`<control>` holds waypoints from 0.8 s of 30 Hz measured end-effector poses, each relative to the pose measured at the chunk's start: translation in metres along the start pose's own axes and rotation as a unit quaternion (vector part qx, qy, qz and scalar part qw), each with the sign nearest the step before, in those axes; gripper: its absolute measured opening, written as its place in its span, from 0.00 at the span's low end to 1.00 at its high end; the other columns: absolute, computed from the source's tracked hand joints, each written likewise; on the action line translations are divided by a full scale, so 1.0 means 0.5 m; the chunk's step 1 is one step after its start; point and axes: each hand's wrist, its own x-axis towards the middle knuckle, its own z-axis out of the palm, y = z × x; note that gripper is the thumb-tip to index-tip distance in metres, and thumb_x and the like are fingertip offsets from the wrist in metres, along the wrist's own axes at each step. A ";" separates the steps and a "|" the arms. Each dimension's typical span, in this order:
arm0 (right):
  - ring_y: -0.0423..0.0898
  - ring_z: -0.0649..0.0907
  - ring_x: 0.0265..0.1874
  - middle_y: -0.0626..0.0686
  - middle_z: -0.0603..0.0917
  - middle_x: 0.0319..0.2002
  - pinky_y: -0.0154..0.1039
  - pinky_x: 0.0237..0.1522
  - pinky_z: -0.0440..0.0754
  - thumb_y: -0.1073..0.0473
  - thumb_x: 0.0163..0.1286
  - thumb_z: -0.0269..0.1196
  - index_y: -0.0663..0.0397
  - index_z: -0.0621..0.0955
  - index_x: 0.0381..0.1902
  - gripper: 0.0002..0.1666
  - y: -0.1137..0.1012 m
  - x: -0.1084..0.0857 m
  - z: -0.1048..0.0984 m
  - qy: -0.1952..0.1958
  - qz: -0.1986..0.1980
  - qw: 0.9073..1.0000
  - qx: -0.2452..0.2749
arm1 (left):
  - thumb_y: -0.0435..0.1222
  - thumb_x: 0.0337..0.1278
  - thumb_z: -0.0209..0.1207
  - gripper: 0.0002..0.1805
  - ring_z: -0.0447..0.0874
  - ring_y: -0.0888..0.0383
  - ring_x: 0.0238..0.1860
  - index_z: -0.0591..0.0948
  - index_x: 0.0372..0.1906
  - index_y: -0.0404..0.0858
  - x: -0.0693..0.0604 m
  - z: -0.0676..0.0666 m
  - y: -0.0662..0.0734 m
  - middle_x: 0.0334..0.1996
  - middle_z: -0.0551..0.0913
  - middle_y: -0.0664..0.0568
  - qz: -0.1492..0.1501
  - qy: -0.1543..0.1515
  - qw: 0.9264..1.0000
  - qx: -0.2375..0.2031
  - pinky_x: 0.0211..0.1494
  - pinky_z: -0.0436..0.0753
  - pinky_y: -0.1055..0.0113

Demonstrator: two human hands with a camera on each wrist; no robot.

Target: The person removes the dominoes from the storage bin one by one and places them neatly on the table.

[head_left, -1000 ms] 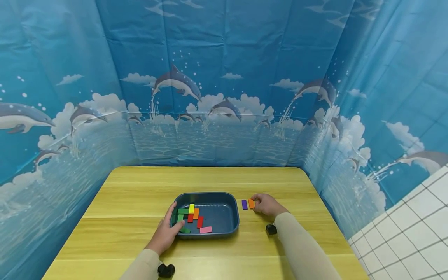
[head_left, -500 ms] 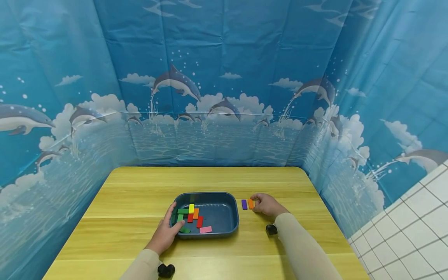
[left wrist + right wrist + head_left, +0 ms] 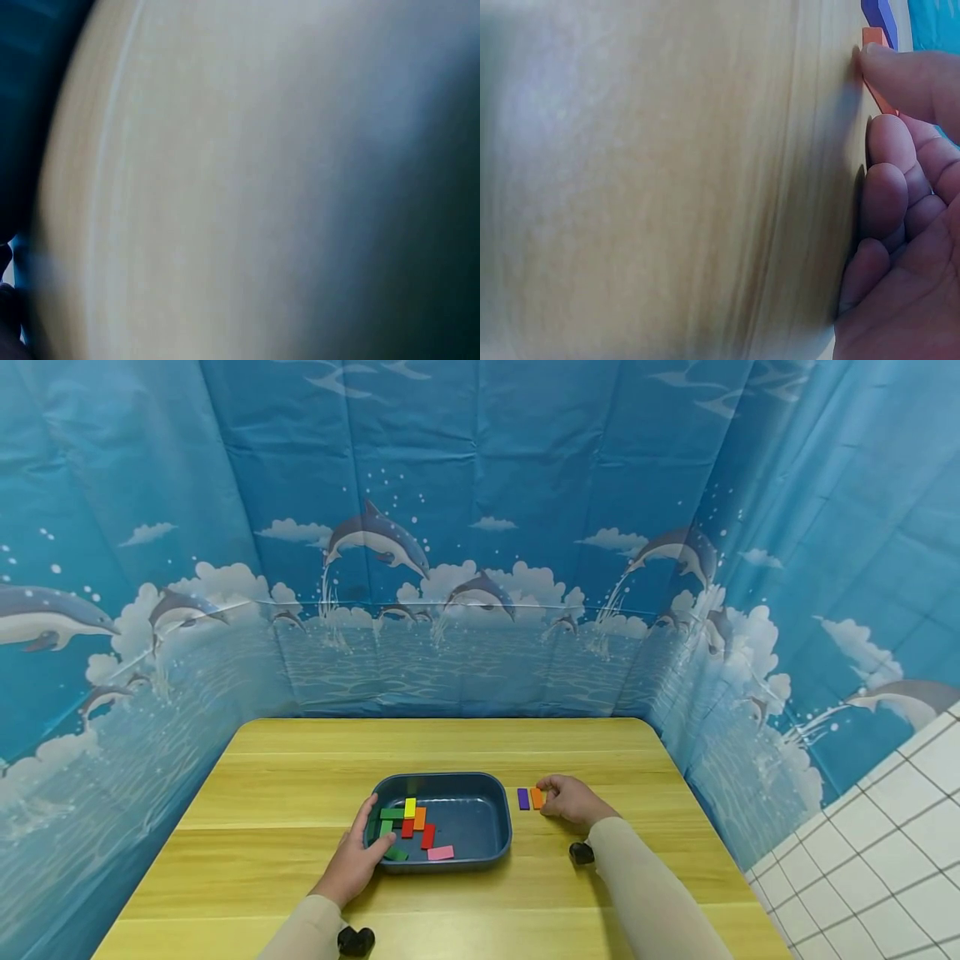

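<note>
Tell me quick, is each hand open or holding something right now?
Left hand: open, resting on the dark blue tray.
Right hand: closed, pinching the orange block.

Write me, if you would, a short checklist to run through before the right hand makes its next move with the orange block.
1. Right thumb on the orange block: ok, the right hand touches it there in the right wrist view.
2. Opposing fingertip on its other side: cannot tell, that contact is hidden.
3. Clearance from the purple block: cannot tell for sure; it sits close on the orange block's left.
4. Left hand on the dark blue tray: ok, it touches the left end.
5. Room in the tray: ok, the right part of its floor is bare.
6. Left wrist view usable: not ok, mostly blurred tabletop.
</note>
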 end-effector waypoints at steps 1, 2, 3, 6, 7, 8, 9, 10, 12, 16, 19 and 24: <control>0.45 0.71 0.25 0.52 0.76 0.30 0.38 0.30 0.70 0.69 0.65 0.71 0.62 0.79 0.64 0.29 0.000 0.000 0.000 -0.001 0.000 1.000 0.000 | 0.50 0.75 0.59 0.43 0.59 0.28 0.78 0.50 0.85 0.62 0.000 0.000 -0.001 0.83 0.57 0.36 0.000 0.000 1.000 -0.001 0.72 0.62 0.21; 0.45 0.71 0.25 0.52 0.76 0.30 0.38 0.30 0.70 0.69 0.65 0.71 0.62 0.79 0.65 0.29 0.000 0.000 0.000 -0.001 -0.001 1.000 0.000 | 0.50 0.75 0.59 0.43 0.59 0.28 0.78 0.50 0.85 0.62 0.001 0.001 -0.001 0.83 0.57 0.36 0.000 0.000 1.000 -0.001 0.73 0.62 0.21; 0.45 0.71 0.24 0.52 0.76 0.30 0.38 0.30 0.70 0.69 0.65 0.71 0.62 0.79 0.65 0.30 0.001 0.001 0.000 -0.002 -0.001 1.000 0.000 | 0.50 0.75 0.59 0.43 0.59 0.28 0.78 0.50 0.85 0.62 0.000 0.001 -0.001 0.83 0.56 0.36 0.000 0.000 1.000 -0.002 0.73 0.62 0.21; 0.45 0.71 0.25 0.52 0.76 0.30 0.38 0.30 0.70 0.69 0.65 0.71 0.63 0.79 0.65 0.30 0.002 0.002 -0.001 -0.004 -0.005 1.000 -0.002 | 0.50 0.75 0.59 0.43 0.58 0.28 0.79 0.50 0.85 0.62 0.000 0.001 -0.002 0.83 0.55 0.37 -0.001 0.000 1.000 -0.003 0.73 0.62 0.22; 0.46 0.71 0.25 0.52 0.76 0.30 0.39 0.30 0.70 0.69 0.65 0.71 0.63 0.79 0.65 0.30 0.002 0.002 -0.001 -0.005 -0.006 1.000 -0.003 | 0.50 0.76 0.59 0.43 0.57 0.28 0.79 0.50 0.85 0.62 0.000 0.001 -0.002 0.83 0.55 0.37 -0.001 -0.001 1.000 -0.004 0.73 0.61 0.21; 0.46 0.71 0.25 0.53 0.76 0.31 0.39 0.30 0.70 0.69 0.65 0.71 0.63 0.79 0.65 0.30 0.003 0.002 -0.001 -0.005 -0.007 1.000 -0.003 | 0.50 0.76 0.59 0.43 0.57 0.28 0.79 0.50 0.85 0.62 0.000 0.001 -0.002 0.84 0.55 0.37 -0.001 -0.001 1.000 -0.004 0.73 0.61 0.21; 0.46 0.71 0.25 0.53 0.76 0.31 0.39 0.30 0.71 0.69 0.65 0.71 0.63 0.79 0.65 0.30 0.003 0.003 -0.001 -0.005 -0.009 1.000 -0.003 | 0.51 0.76 0.59 0.43 0.57 0.28 0.79 0.50 0.85 0.62 0.000 0.001 -0.002 0.84 0.55 0.37 -0.001 -0.001 1.000 -0.003 0.73 0.61 0.21; 0.46 0.71 0.25 0.53 0.76 0.31 0.39 0.30 0.71 0.69 0.64 0.71 0.63 0.79 0.64 0.30 0.003 0.003 -0.001 -0.005 -0.010 1.000 -0.003 | 0.51 0.75 0.59 0.43 0.57 0.28 0.79 0.50 0.85 0.62 0.000 0.000 -0.002 0.84 0.55 0.37 -0.001 -0.001 1.000 -0.003 0.73 0.61 0.21; 0.46 0.72 0.26 0.53 0.76 0.32 0.39 0.31 0.71 0.69 0.64 0.72 0.63 0.79 0.64 0.29 0.004 0.003 -0.001 -0.005 -0.011 1.000 -0.004 | 0.51 0.75 0.59 0.43 0.57 0.28 0.79 0.50 0.85 0.62 0.000 0.000 -0.003 0.84 0.55 0.37 -0.001 -0.001 1.000 -0.002 0.73 0.62 0.21; 0.46 0.72 0.27 0.53 0.76 0.32 0.39 0.31 0.71 0.69 0.65 0.71 0.62 0.79 0.64 0.29 0.003 0.003 -0.002 -0.006 -0.008 1.000 -0.004 | 0.51 0.75 0.59 0.43 0.58 0.27 0.79 0.50 0.85 0.63 0.001 0.000 -0.003 0.83 0.55 0.37 0.000 -0.001 1.000 -0.002 0.73 0.62 0.21; 0.47 0.72 0.26 0.54 0.76 0.33 0.39 0.31 0.71 0.68 0.65 0.71 0.62 0.79 0.64 0.29 0.001 0.002 -0.002 -0.007 -0.007 1.000 -0.006 | 0.51 0.75 0.59 0.43 0.58 0.27 0.79 0.51 0.85 0.63 0.002 0.000 -0.003 0.83 0.56 0.37 0.002 -0.001 1.000 -0.005 0.73 0.62 0.21; 0.47 0.72 0.26 0.54 0.76 0.33 0.39 0.31 0.71 0.68 0.65 0.72 0.63 0.79 0.63 0.29 -0.002 0.001 -0.002 -0.005 -0.006 1.000 -0.002 | 0.51 0.75 0.59 0.43 0.59 0.27 0.78 0.51 0.85 0.62 0.000 -0.002 -0.003 0.82 0.57 0.35 0.005 -0.002 1.000 -0.007 0.72 0.63 0.21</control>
